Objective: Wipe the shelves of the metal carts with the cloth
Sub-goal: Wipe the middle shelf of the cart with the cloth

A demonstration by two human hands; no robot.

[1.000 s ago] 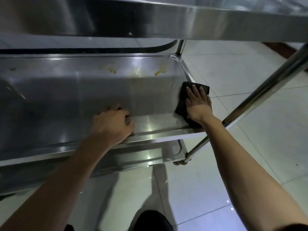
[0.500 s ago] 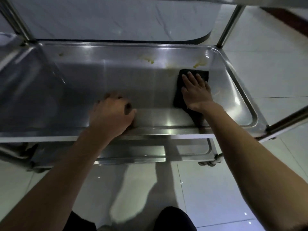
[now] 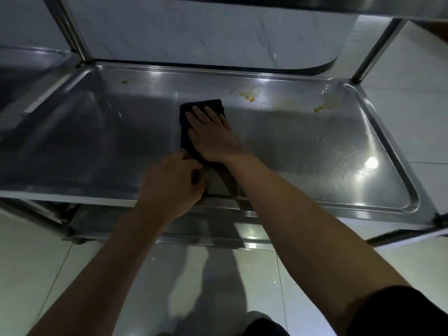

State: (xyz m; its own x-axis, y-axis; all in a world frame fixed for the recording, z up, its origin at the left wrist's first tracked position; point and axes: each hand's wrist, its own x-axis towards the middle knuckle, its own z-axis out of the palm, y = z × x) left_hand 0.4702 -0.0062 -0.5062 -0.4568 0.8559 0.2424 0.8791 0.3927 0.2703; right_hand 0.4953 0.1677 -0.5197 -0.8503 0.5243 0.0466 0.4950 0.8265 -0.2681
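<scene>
Pressing flat with straight fingers, the right hand (image 3: 213, 134) covers the dark cloth (image 3: 194, 110) mid-shelf (image 3: 315, 154); the left hand (image 3: 172, 185) curls over the shelf's near edge.

pale glossy floor tiles (image 3: 43, 275) underfoot, crossed by thin grout lines, with a soft shadow down the middle. beyond, a white marbled panel (image 3: 194, 32) with a dark curved base edge (image 3: 322, 66). dark clothing (image 3: 264, 326) at the bottom edge.
</scene>
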